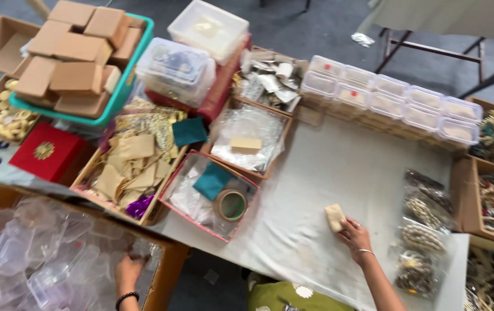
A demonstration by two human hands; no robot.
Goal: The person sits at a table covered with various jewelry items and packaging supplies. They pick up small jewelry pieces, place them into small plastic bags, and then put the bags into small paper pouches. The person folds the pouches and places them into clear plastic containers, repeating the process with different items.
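Note:
My right hand rests on the white cloth of the table, its fingers gripping a small beige pouch. A bangle sits on that wrist. My left hand reaches down into a big cardboard box full of clear plastic containers; its fingers are among the containers and partly hidden, so I cannot tell whether they grip one. A dark bead bracelet circles the left wrist.
Trays hold beige pouches, teal cloth and a tape roll. A teal basket of brown boxes and a red box lie left. Rows of lidded tubs stand behind; bagged beads lie right.

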